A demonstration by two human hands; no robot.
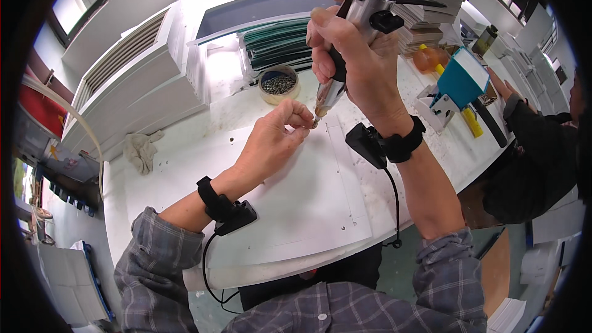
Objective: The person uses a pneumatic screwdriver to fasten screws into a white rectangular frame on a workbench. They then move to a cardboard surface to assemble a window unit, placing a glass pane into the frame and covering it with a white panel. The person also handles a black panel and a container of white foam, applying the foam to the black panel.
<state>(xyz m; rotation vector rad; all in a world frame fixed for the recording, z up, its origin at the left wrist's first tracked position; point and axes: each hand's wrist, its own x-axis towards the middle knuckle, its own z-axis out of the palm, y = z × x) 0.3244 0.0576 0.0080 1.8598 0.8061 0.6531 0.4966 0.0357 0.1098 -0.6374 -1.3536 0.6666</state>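
Note:
My right hand (373, 71) is wrapped round a silver and black power screwdriver (332, 92), held tilted with its tip pointing down and to the left. Right at that tip, my left hand (271, 139) pinches thumb and forefinger together; whatever tiny piece lies between them is too small to make out. Beneath both hands a flat white panel (296, 209) with small holes along its edges lies on the white table. A round tub (265, 94) of small metal fasteners (279, 84) stands just beyond my left hand. Each wrist wears a black strap with a cabled box.
White slatted panels (139, 77) stand at the left, near a crumpled cloth (142, 151). Dark green sheets (277, 43) are stacked at the back. To the right are a teal device (465, 77), an orange bottle (428, 58), a black handle (489, 123) and a co-worker's dark sleeve (524, 148).

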